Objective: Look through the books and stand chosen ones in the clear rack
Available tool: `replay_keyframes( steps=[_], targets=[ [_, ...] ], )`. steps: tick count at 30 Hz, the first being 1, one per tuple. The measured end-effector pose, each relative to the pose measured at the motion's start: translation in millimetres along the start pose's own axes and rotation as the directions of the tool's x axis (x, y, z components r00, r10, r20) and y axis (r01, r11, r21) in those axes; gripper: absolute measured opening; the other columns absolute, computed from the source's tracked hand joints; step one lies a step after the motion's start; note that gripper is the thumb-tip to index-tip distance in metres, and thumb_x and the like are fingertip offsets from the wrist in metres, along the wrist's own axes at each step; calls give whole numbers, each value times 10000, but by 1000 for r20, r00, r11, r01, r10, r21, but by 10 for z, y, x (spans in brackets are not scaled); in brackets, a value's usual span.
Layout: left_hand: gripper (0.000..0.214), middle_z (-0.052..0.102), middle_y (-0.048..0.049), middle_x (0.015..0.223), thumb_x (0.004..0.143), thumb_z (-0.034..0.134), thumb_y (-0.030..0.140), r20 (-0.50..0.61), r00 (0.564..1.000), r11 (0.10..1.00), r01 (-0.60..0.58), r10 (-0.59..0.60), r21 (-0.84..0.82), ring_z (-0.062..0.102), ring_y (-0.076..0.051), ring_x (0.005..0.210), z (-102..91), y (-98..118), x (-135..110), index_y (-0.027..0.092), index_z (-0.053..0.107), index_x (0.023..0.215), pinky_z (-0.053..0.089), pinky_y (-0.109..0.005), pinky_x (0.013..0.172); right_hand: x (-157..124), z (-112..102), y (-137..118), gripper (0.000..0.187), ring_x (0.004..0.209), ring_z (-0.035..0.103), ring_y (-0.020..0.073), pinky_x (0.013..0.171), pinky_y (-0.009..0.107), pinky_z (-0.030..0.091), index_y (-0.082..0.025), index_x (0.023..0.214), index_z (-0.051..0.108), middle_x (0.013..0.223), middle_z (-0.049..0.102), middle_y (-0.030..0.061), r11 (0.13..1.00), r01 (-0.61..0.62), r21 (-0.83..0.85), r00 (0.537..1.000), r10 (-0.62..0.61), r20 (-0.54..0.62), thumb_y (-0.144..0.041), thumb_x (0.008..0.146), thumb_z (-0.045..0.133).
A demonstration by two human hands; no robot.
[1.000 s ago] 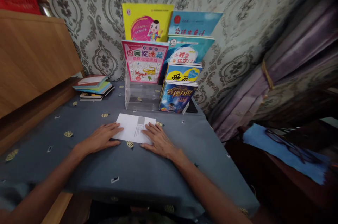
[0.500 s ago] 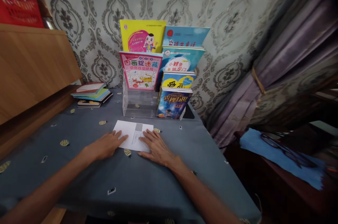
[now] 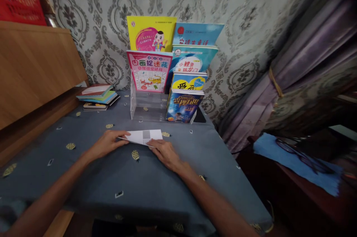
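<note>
A thin white booklet (image 3: 136,135) with a grey block printed on it is held in front of the book rack, its near edge raised from the table. At its left end, my left hand (image 3: 110,144) is closed on the edge, fingers on top and thumb at the near side. My right hand (image 3: 166,152) grips the near right corner, with its fingers over the printed part. Both hands hold the booklet together, and its underside is hidden.
Behind the booklet stands a clear acrylic rack (image 3: 147,113) with several children's books, including a pink book (image 3: 150,71) and a dark blue book (image 3: 184,106). A stack of books (image 3: 97,97) lies at the left by a wooden cabinet (image 3: 39,66). Glasses (image 3: 301,155) rest on blue cloth at the right.
The booklet lay flat under both spread hands; now its near edge is lifted and tilted up. My fingers have closed on its left edge and near right corner.
</note>
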State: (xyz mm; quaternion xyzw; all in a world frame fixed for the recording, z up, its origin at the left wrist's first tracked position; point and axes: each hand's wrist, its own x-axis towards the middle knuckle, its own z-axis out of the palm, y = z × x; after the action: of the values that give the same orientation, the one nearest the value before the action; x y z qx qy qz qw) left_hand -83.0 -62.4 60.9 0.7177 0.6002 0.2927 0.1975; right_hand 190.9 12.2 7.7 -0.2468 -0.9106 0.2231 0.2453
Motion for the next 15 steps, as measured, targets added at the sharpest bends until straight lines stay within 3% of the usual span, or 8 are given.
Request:
replay_keyframes(
  steps=[3,7,11,15],
  targets=[
    [528,763,-63,915,719,722,505,-118,986,968,88,-118,-236,685,-232,827,-3,-40,65,180,712,1135,513,-304,764,7,-35,-1,330,873,686,197,786,288,500,-213,1047,723,938,743,38,975,-38,220,997,51,-51,-366,1008,434],
    [538,759,-77,888,646,767,549,-97,976,891,137,-197,-433,668,-227,772,28,-102,151,138,742,991,522,-306,717,47,-87,2,452,617,512,128,607,233,393,-171,766,672,658,570,-22,906,-30,423,983,104,-153,-498,975,440],
    [521,746,-62,810,623,778,562,-87,966,837,162,-241,-522,639,-193,704,98,-148,191,130,751,912,518,-284,672,84,-116,35,511,574,392,109,566,232,334,-176,608,567,582,440,-36,842,-51,537,967,176,-185,-587,905,508],
    [476,707,-33,703,640,770,561,-101,962,802,150,-253,-578,592,-149,604,130,-124,197,134,752,851,518,-261,601,103,-143,56,457,612,468,126,613,248,385,-172,642,656,606,535,-21,735,-108,670,932,310,-189,-588,826,615]
  ],
)
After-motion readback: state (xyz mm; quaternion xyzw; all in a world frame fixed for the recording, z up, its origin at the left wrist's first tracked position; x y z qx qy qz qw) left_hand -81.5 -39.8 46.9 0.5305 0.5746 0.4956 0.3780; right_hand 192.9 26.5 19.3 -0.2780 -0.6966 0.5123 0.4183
